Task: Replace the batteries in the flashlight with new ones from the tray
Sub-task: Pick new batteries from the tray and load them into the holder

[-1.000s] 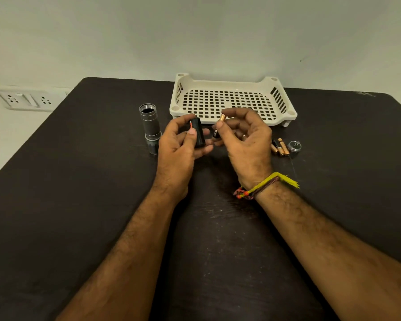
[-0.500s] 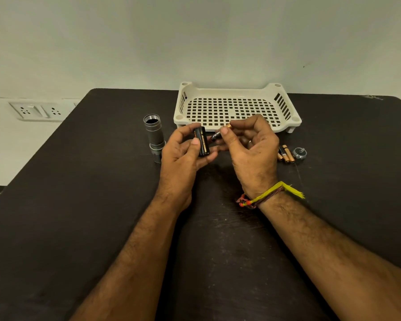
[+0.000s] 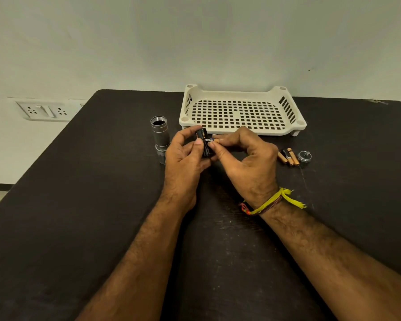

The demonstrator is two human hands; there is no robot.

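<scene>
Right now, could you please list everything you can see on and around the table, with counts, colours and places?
Table: one, black, fills the lower view.
Tray: one, cream, perforated, at the table's far edge; nothing visible inside.
Flashlight body: one, silver-grey, standing upright with its open end up, left of the tray.
Tail cap: one, silver, with a spring, on the table at the right.
Loose batteries: three, black and copper, lying beside the tail cap.
Battery holder: one, black, held above the table.
Battery: one, black and copper, at the holder.
Wall sockets: white, on the wall at left.
Left hand: grips the holder.
Right hand: pinches the battery; yellow thread on the wrist.
</scene>
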